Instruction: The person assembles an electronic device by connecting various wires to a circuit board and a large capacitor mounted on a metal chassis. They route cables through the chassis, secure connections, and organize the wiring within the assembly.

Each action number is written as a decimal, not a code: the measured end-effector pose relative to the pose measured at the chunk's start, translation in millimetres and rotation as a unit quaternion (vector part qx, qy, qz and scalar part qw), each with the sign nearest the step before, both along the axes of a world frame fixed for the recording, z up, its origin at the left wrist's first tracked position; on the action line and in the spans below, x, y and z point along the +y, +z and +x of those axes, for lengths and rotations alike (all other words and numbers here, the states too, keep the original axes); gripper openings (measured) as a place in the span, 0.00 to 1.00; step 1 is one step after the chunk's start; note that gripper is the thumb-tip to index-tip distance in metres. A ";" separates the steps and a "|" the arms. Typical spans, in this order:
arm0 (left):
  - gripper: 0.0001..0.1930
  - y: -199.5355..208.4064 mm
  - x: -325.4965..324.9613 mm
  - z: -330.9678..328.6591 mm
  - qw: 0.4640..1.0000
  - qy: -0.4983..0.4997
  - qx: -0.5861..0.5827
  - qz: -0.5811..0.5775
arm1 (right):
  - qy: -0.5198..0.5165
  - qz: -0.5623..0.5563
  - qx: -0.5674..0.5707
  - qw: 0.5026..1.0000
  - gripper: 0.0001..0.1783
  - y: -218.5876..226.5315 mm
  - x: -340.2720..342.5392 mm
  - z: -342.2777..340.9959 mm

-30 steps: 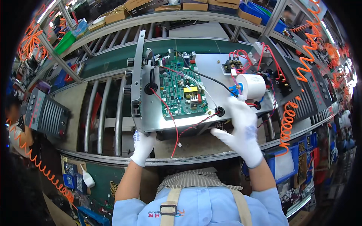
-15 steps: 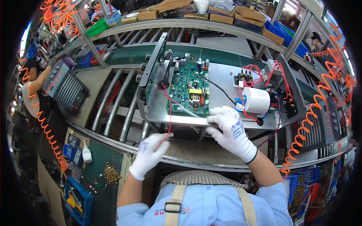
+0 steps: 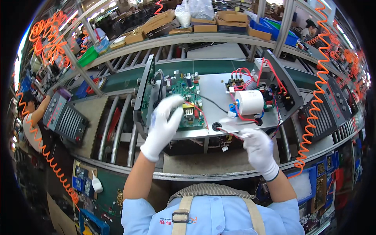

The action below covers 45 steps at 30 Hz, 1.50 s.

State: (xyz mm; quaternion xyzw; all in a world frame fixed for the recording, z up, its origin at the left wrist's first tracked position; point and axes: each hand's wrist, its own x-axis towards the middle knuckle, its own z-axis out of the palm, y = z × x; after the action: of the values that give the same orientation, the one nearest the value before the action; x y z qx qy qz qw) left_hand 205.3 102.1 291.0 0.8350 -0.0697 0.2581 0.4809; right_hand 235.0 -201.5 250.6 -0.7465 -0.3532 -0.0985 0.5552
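An open metal chassis lies across the roller line, with a green circuit board at its left and a large white cylinder at its right. My white-gloved left hand is over the board's near left part, thumb and forefinger apart. From beside its fingertips a thin red wire curves toward the chassis's near edge. My gloved right hand is closed on wires that come through a black grommet near that edge. The held ends are hidden by the fingers.
Black-fronted units stand left and right. Orange coiled hoses hang on both sides. Cardboard boxes line the far shelf. Below right are blue parts bins; a white bottle stands lower left. Other people work at the far sides.
My left hand has risen from the near edge to above the board, and the red wire now lies over it. My right hand has drawn back toward me, holding wires. The view has shifted.
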 end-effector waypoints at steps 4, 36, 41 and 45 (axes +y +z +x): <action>0.15 13.8 -3.2 2.3 0.965 -0.061 -0.089 0.237 | -0.054 -0.230 -0.119 0.964 0.07 17.1 2.6 -1.6; 0.07 -49.4 -43.0 -61.8 0.964 0.157 -0.026 0.213 | 0.103 -0.180 -0.212 0.955 0.11 55.5 78.3 86.9; 0.10 -26.8 -8.3 -116.2 0.981 -0.083 0.160 -0.078 | 0.222 -0.069 -0.216 0.948 0.21 38.4 62.8 8.3; 0.09 -12.3 -13.6 -111.6 0.932 -0.079 0.165 -0.314 | 0.226 -0.151 -0.149 0.951 0.18 10.5 98.4 0.0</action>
State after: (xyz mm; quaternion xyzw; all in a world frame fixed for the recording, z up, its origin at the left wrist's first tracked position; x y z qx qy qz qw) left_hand 93.7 88.5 278.7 0.6640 0.0295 0.0861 0.7422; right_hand 235.0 -103.0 261.0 -0.6991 -0.6023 -0.0255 0.3846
